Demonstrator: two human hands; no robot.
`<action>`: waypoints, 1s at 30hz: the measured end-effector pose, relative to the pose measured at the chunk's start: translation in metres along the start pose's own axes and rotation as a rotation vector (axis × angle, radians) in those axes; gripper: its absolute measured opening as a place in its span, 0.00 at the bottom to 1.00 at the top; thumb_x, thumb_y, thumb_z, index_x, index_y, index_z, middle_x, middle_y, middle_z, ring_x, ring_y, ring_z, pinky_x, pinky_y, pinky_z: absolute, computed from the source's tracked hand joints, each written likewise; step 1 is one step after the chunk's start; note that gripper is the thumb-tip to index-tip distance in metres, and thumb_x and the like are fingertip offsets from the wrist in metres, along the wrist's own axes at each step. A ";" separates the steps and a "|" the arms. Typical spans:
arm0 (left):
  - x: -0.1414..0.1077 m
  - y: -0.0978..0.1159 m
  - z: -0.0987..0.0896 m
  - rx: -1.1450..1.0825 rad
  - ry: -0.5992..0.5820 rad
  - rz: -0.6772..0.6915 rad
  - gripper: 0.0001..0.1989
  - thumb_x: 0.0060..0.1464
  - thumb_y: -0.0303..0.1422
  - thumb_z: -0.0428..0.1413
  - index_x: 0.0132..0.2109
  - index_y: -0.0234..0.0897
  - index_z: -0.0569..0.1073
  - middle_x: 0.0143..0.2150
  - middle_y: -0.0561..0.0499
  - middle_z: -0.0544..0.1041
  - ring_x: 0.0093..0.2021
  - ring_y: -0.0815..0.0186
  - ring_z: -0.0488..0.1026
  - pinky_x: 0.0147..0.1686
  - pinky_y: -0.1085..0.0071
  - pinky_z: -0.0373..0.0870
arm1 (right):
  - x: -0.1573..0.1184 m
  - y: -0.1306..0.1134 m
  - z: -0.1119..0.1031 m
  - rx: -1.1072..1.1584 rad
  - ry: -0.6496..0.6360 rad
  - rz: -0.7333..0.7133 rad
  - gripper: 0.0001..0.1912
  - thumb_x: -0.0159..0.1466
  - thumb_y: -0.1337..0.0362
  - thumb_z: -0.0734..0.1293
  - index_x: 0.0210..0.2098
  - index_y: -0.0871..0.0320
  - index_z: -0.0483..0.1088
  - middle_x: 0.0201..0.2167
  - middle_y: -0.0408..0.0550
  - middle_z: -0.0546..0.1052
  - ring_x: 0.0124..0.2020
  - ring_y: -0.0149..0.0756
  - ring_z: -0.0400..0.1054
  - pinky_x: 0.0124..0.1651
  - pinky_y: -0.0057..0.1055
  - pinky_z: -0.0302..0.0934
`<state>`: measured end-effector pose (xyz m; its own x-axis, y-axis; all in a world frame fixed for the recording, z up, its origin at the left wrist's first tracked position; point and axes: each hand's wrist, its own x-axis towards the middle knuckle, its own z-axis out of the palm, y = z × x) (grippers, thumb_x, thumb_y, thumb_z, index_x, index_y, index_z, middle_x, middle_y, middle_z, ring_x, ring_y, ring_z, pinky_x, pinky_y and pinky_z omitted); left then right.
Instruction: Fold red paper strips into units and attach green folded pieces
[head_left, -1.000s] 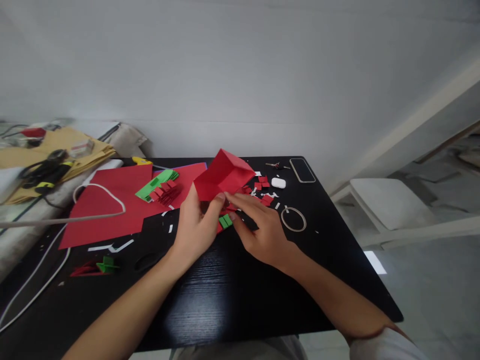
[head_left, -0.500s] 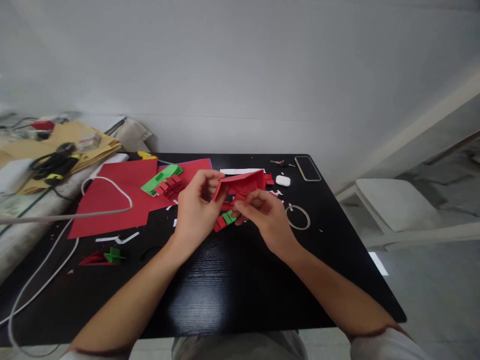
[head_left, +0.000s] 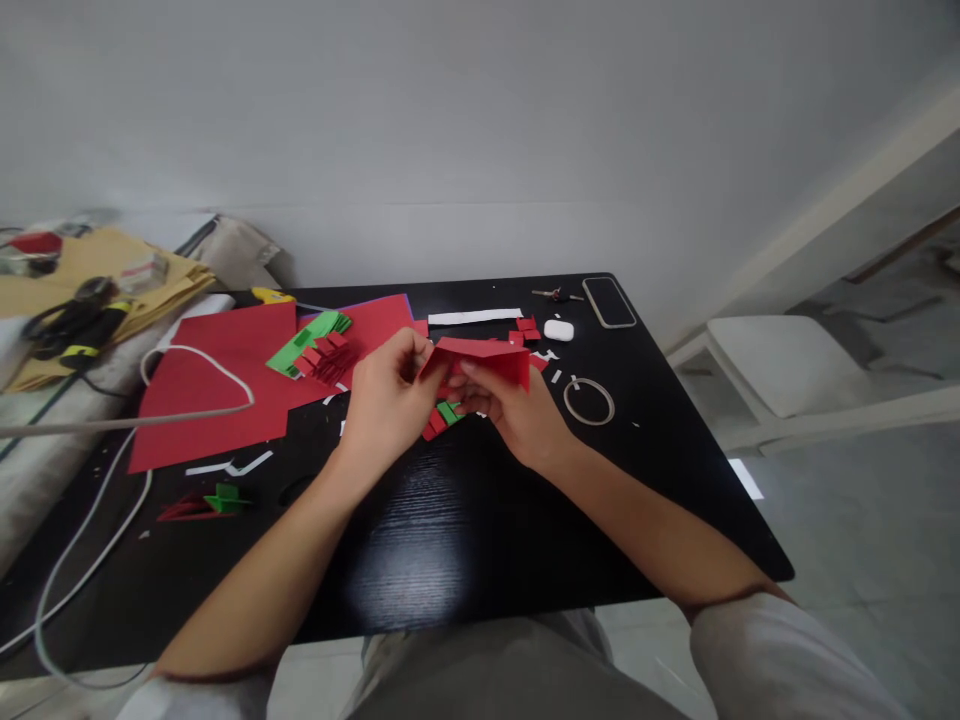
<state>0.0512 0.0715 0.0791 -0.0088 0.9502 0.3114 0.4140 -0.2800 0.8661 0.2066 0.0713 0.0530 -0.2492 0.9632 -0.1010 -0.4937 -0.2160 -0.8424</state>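
Observation:
A folded piece of red paper (head_left: 487, 350) is held up above the middle of the table between both hands. My left hand (head_left: 394, 390) pinches its left end with thumb and fingers. My right hand (head_left: 517, 405) has its thumb inside the fold and its fingers curled underneath; whether it also holds a smaller piece is hidden. Just below the hands lies a red and green folded-paper strip (head_left: 435, 425), partly covered by the fingers. Small red folded pieces (head_left: 525, 330) sit behind the right hand.
Red sheets (head_left: 217, 390), green strips (head_left: 311, 340) and a red folded stack (head_left: 326, 358) lie left. A red-green paper piece (head_left: 206, 503) sits nearer. At right are a phone (head_left: 608, 302), a white case (head_left: 559, 330), keys (head_left: 556, 294) and a ring (head_left: 589, 401). A white cable (head_left: 202, 418) crosses the left side.
My right hand has moved up, its thumb going into the fold of the red paper. The small red piece at its fingertips is now out of sight. The view has tilted down slightly.

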 end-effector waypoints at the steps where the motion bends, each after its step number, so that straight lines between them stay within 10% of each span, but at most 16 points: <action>1: 0.000 0.000 -0.001 0.023 -0.007 -0.001 0.10 0.61 0.33 0.58 0.30 0.39 0.71 0.27 0.54 0.75 0.29 0.67 0.70 0.31 0.69 0.67 | 0.000 -0.001 0.000 -0.014 -0.001 -0.001 0.17 0.56 0.53 0.80 0.36 0.58 0.79 0.31 0.47 0.83 0.31 0.35 0.78 0.37 0.33 0.76; 30: 0.003 0.005 -0.007 0.132 -0.111 0.028 0.11 0.60 0.33 0.56 0.29 0.38 0.74 0.23 0.54 0.71 0.25 0.68 0.64 0.25 0.72 0.59 | 0.003 -0.013 -0.006 -0.068 -0.015 0.016 0.09 0.59 0.58 0.77 0.33 0.57 0.81 0.34 0.48 0.86 0.38 0.40 0.83 0.52 0.42 0.78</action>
<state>0.0467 0.0725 0.0869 0.1015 0.9537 0.2831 0.5291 -0.2927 0.7965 0.2177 0.0786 0.0607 -0.2688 0.9572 -0.1071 -0.4321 -0.2192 -0.8748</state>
